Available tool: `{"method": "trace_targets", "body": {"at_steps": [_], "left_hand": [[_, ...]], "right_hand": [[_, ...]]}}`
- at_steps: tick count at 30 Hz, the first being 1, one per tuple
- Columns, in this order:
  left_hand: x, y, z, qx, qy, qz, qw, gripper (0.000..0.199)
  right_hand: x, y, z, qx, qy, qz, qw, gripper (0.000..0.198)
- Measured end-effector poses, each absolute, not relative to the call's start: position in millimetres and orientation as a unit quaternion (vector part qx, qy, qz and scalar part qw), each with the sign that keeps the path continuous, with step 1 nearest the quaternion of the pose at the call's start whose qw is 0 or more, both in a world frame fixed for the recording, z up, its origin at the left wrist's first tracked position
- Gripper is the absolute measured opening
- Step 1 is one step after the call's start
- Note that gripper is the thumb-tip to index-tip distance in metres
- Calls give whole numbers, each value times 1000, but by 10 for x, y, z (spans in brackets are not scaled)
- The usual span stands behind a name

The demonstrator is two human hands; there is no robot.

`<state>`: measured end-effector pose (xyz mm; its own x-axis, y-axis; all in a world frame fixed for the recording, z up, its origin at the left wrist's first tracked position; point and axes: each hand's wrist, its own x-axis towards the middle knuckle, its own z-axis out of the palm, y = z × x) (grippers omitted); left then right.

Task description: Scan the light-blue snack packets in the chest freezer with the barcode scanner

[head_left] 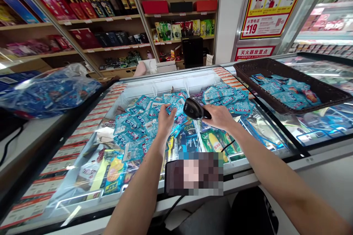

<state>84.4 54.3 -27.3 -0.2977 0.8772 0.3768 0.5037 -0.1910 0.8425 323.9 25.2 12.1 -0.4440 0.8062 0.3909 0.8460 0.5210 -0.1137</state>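
My right hand (220,116) is wrapped round the handle of a black barcode scanner (193,109), its head pointing left. Close to that head, my left hand (166,119) pinches a small blue packet (179,104) with a white barcode patch. Both hands are above the glass top of a chest freezer (91,161). Many like blue packets lie loose in a heap (138,117) to the left, and another pile (227,97) lies beyond my right hand. A cable runs down from the scanner.
A brown basket (338,93) with blue packets stands at right. At left is a clear plastic bag (52,88) of blue packs. A phone (172,178), its screen pixelated, rests at the freezer's front edge. Stocked shelves (116,20) line the back.
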Motion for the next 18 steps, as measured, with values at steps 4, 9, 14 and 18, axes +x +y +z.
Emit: {"method": "trace_targets", "body": {"at_steps": [4, 9, 14, 18], "left_hand": [[844, 553, -284, 570, 615, 520, 165, 33], [848, 552, -290, 573, 616, 517, 158, 34], [855, 533, -272, 577, 620, 511, 146, 35], [863, 537, -278, 577, 624, 509, 136, 36]], "right_hand": [[3241, 262, 110, -483, -851, -52, 201, 38], [3234, 255, 102, -475, -855, -58, 201, 37], [3239, 260, 99, -482, -853, -53, 194, 36], [3244, 272, 89, -481, -853, -52, 193, 38]]}}
